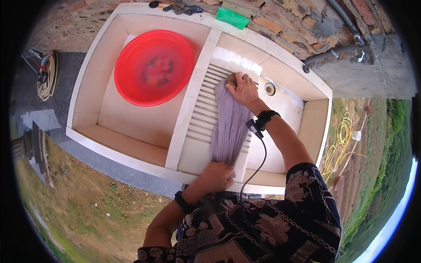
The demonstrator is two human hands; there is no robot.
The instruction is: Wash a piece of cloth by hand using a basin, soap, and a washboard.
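Note:
A wet, greyish-purple cloth (230, 131) lies stretched lengthwise over the ridged washboard (198, 117) built into the sink. My left hand (215, 176) is closed around the cloth's near end, at the sink's front edge. Toward the far end, my right hand (246, 90) grips a brown scrub brush (230, 80) and presses it on the cloth. Fingers cover most of the brush, so its bristles are hidden. Both wrists wear black bands, and a cable runs from the right one.
In the left compartment stands a red basin (120, 83) with cloudy water and dark, reddish contents. A drain (269, 89) lies right of the washboard. Along the back rim are a green block (232, 18) and a dark rag (186, 8). A tap (360, 56) juts from the right wall.

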